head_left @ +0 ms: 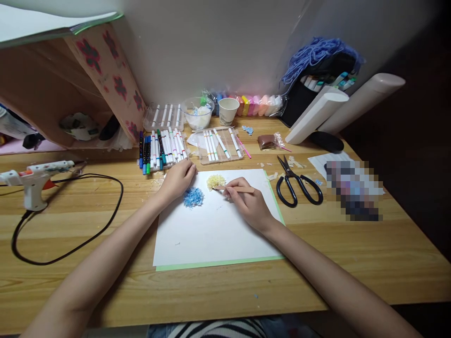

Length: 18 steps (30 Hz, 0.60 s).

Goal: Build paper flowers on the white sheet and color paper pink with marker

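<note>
A flat wooden stick point(241, 189) is pinched in my right hand point(248, 203). Its left tip touches the lower edge of a pale yellow clump of small shreds point(216, 181). To the left lies a similar blue clump point(193, 197). Both clumps are on a white sheet of paper point(218, 234), which has green showing along its right and bottom edges. My left hand point(179, 177) rests on the upper left corner of the paper, fingers curled in, just above the blue clump. I see nothing held in it.
Black-handled scissors point(298, 183) lie right of the paper. Behind are marker pens point(169, 145), a clear bowl point(199, 115), a paper cup point(229, 111) and coloured clay packs point(259, 104). A glue gun point(35, 180) with a looping black cord stands left. White bottles point(317, 117) stand right.
</note>
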### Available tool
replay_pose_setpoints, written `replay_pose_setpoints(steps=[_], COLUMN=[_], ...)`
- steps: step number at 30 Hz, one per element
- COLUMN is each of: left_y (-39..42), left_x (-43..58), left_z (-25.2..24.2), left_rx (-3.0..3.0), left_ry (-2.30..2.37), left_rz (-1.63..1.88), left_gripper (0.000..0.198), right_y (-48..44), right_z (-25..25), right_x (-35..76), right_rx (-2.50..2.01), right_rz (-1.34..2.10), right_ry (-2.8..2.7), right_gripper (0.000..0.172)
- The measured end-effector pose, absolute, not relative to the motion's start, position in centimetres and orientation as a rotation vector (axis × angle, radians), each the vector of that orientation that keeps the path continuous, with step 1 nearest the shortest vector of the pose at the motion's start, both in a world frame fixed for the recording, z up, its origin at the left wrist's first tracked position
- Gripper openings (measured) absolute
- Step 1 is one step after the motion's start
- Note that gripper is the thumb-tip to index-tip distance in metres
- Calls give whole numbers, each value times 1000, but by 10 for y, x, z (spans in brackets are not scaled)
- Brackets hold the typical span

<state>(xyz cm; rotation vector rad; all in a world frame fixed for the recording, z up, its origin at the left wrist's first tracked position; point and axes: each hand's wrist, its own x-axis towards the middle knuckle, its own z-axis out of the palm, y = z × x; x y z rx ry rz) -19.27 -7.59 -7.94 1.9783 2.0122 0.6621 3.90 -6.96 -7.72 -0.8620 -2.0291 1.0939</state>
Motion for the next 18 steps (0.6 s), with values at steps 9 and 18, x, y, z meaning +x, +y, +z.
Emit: replay_pose_setpoints(steps=[9,18], left_y=[-81,-82], left_x=[-192,-191], left_z=[-83,-83], left_rx=[1999,2030], left_ry=[1991,2011], left_rz=[710,712], left_gripper=[27,27], right_y=[-55,-56], right_z=[-59,-54], right_x=[17,-10], right_rx=[-801,-857], right_rz=[657,301], right_ry=[-2327,-2413], right_gripper=[26,28])
